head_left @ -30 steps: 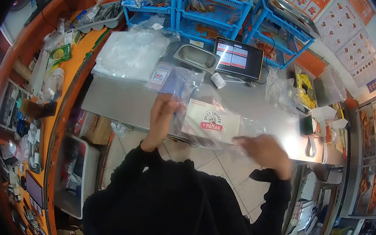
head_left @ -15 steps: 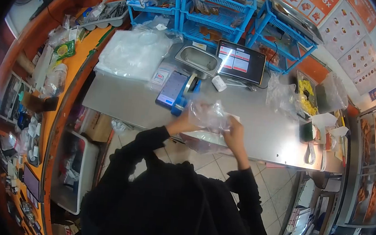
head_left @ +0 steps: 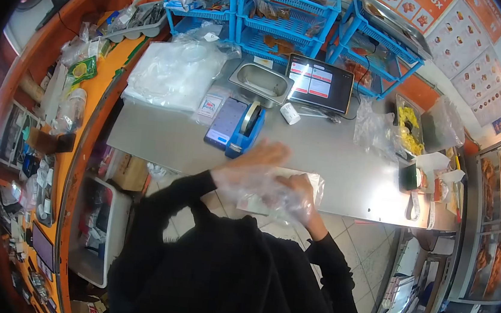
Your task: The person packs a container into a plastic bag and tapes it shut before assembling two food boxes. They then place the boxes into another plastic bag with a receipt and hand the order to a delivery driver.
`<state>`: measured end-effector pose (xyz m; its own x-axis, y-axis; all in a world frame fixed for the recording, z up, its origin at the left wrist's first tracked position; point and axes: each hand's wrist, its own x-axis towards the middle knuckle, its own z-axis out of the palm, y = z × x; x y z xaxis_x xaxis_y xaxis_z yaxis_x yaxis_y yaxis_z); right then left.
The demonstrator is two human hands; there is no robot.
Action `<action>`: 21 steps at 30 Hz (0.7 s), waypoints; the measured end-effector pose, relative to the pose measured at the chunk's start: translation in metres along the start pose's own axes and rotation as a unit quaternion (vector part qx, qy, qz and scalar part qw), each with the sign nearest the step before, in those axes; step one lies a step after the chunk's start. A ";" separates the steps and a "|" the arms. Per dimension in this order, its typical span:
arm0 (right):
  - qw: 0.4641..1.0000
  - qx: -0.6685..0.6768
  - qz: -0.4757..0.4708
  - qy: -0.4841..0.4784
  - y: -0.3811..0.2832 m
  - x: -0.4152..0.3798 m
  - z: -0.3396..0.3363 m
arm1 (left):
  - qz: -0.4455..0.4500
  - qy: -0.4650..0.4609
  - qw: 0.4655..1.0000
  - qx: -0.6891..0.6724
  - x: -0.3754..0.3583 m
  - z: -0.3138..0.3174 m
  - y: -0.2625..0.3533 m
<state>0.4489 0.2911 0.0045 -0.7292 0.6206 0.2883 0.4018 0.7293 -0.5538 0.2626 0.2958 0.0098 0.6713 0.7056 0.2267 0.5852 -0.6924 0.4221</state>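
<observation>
Both my hands are at the front edge of the metal counter. My left hand [head_left: 259, 156] is stretched out flat, fingers apart and blurred, just right of the blue tape dispenser [head_left: 245, 130]. Clear plastic [head_left: 248, 182] trails below it, by the wrist. My right hand [head_left: 300, 191] is closed on the crumpled clear plastic bag. Under the hands lies a flat whitish packet [head_left: 316, 184] in clear wrap, partly over the counter's edge. A phone [head_left: 226, 120] is beside the dispenser.
Behind are a metal tray [head_left: 261, 83], a tablet [head_left: 319, 85] and a white roll [head_left: 290, 113]. A pile of plastic bags [head_left: 171, 76] lies at the left. Blue racks [head_left: 284, 24] line the back. A tray of yellow food [head_left: 409, 126] stands at the right.
My left hand has opened and spread toward the dispenser. My right hand has moved slightly down, and the clear plastic has dropped and stretched sideways, uncovering the whitish packet.
</observation>
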 end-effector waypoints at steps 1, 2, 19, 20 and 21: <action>1.000 0.000 0.000 -0.001 -0.006 0.002 -0.003 | 0.078 0.041 0.996 -0.017 0.002 0.001 -0.003; 0.992 -0.076 -0.102 -0.027 -0.017 0.007 -0.010 | 0.127 0.039 0.977 -0.167 0.012 0.005 0.000; 0.936 0.239 -0.075 -0.247 -0.023 0.129 -0.067 | -0.023 0.029 0.903 -0.429 -0.067 -0.049 0.035; 0.878 0.390 0.062 -0.271 0.003 0.137 -0.049 | -0.043 0.052 0.909 -0.410 -0.083 -0.061 0.029; 0.781 0.520 0.197 -0.285 0.016 0.148 -0.036 | -0.063 0.073 0.916 -0.390 -0.097 -0.073 0.024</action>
<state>0.3670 0.4050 0.0667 -0.9100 0.2917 -0.2945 0.2060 -0.2982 -0.9320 0.1784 0.2222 0.0617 0.5199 0.8243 0.2242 0.1132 -0.3267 0.9383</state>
